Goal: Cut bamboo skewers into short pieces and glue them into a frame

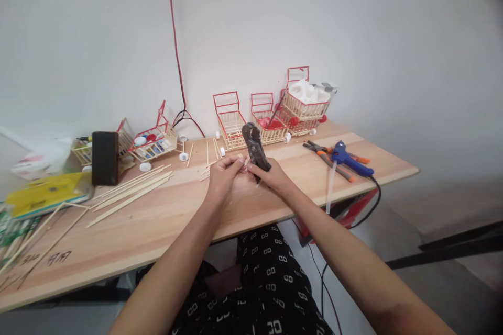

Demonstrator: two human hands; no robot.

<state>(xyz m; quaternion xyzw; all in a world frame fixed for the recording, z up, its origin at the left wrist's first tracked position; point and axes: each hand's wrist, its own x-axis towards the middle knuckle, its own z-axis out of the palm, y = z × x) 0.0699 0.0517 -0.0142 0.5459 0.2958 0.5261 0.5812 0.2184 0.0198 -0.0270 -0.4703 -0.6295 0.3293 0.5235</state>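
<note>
Dark worn cutter (254,147) upright in right hand (275,175), left hand (223,172) pinching thin stick (242,159) — wooden table (165,220).

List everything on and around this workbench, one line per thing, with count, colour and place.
cutting pliers: one, dark, in the right hand at table centre
short stick piece: one, pale, pinched in the left hand's fingers
miniature carts: about four by the wall, red-and-cream, one stacked on another at the right
tipped carts: two, same colours, back left
long sticks: a loose bundle, pale wood, left of centre
black block: one, upright, back left
glue gun: one, blue, right side
pliers: one pair, orange-handled, beside the glue gun
yellow package: one, far left
table: one, light wood
left hand: one
right hand: one
</note>
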